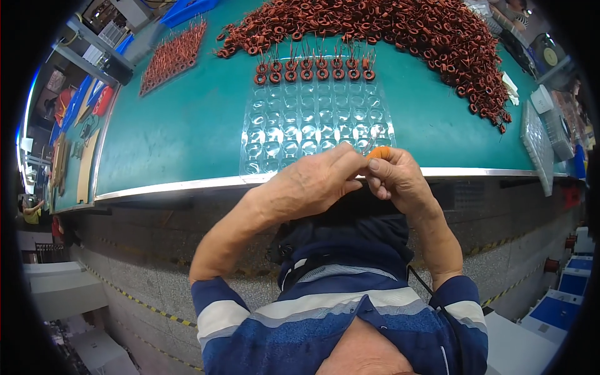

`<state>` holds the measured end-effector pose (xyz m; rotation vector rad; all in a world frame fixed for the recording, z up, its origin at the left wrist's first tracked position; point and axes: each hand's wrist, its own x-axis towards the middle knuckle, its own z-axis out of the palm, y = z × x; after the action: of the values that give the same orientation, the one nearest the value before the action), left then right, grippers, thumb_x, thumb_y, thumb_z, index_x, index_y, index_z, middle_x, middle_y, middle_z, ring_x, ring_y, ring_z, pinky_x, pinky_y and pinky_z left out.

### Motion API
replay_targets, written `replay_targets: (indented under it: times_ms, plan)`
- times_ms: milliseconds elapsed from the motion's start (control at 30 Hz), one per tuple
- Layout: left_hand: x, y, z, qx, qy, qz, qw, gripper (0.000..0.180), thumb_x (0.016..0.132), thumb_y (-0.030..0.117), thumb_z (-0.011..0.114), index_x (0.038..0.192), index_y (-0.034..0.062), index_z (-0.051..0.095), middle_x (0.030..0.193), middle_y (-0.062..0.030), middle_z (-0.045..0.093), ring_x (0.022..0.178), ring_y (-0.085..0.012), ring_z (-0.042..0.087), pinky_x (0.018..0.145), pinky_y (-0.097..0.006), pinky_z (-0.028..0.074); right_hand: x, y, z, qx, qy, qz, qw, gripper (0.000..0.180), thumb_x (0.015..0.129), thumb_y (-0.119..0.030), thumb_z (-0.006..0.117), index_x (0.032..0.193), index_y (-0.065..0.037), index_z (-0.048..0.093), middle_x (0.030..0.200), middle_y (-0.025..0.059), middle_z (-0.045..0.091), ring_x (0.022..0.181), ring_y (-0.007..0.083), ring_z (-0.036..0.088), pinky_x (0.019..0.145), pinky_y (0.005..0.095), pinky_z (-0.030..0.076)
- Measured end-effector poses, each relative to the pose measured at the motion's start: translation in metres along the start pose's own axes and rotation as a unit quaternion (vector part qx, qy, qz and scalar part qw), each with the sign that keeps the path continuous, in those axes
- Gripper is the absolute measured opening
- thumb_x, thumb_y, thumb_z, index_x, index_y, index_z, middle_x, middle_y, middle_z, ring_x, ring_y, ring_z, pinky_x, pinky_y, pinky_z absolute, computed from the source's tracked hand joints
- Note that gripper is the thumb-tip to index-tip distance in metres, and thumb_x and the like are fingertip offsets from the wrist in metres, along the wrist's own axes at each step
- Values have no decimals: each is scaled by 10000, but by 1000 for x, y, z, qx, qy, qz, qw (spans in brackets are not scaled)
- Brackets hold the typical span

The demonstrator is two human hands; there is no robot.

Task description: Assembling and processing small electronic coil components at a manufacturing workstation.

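Note:
My left hand (pixel 322 178) and my right hand (pixel 402 180) meet above the table's front edge, fingertips pinched together. An orange cover (pixel 382 153) wraps a finger of my right hand. Whatever the fingers pinch is mostly hidden; only thin wire-like strands seem to show above the fingertips. Just beyond my hands lies a clear plastic tray (pixel 294 119) with rows of round pockets. Wire-wound ring coils (pixel 306 74) fill its farthest rows, their leads pointing up. The nearer pockets hold no coils.
A large heap of copper-red coils (pixel 387 25) spreads across the back and right of the green table (pixel 169 137). At the back left stands another tray packed with coils (pixel 172 59), near a blue bin (pixel 187 9). Clear trays (pixel 537 144) lean at the right edge.

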<state>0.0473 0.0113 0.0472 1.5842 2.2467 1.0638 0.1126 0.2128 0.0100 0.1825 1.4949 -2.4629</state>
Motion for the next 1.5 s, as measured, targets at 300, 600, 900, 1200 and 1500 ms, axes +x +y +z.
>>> replay_targets:
  times_ms: [300,600,900,1200,1500]
  plan:
    - [-5,0,1,357,5,195,913,104,789,133,565,844,60,517,801,-72,505,708,-197,553,629,-318,476,7,11,6,-86,21,26,996,144,878,-143,628,884,1,641,631,29,589,495,76,539,442,182,397]
    - [-16,-2,30,-97,175,-99,975,261,880,83,663,1066,-21,512,853,-128,593,739,-180,631,605,-253,489,-8,3,31,-169,109,-143,969,139,850,-117,636,840,21,650,602,0,563,489,45,467,442,200,350]
    - [-10,-2,58,-232,223,-148,935,212,988,128,476,1146,-7,434,737,-115,577,639,-196,594,607,-300,485,-7,14,24,-264,106,-251,925,139,883,-101,632,936,23,668,732,45,635,610,76,538,533,206,411]
    - [-13,-2,67,-457,202,-95,861,399,1001,181,477,1337,4,353,866,-58,554,751,-114,539,687,-235,436,-19,-8,31,-305,73,-279,908,103,887,-55,638,894,48,643,657,73,639,545,117,601,523,233,472]
    - [-4,-4,77,-493,223,-74,837,326,1005,214,473,1236,-17,462,815,-50,553,713,-113,539,665,-238,446,-11,12,24,-162,143,-237,947,269,887,-100,673,1092,44,575,806,56,641,744,104,619,704,230,507]
